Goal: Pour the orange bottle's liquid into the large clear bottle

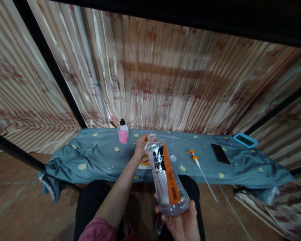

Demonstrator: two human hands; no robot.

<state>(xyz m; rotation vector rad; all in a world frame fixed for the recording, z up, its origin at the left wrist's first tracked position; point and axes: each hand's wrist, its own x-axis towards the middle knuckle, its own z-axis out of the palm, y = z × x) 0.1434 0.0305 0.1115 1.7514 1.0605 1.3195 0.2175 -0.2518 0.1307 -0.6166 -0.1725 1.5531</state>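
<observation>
My right hand [182, 221] is wrapped round the base of a large clear plastic bottle [159, 180] with an orange, black and white label. The bottle leans, its uncapped mouth pointing away from me over the cloth. My left hand [140, 147] is closed on something orange beside the bottle's neck, mostly hidden by the bottle and fingers. Below that hand, a white, orange and red patch [144, 162] shows partly; whether it belongs to the held thing I cannot tell. An orange and white pump dispenser [195, 158] with a long tube lies to the right.
A blue-grey cloth [97, 157] with yellow patterns covers the narrow table. On it are a black-capped bottle with a pink label [123, 134], a round whitish disc [173, 158], a black phone [220, 154] and a blue-framed device [245, 140]. Dark metal bars [50, 63] and curtains [150, 83] surround it.
</observation>
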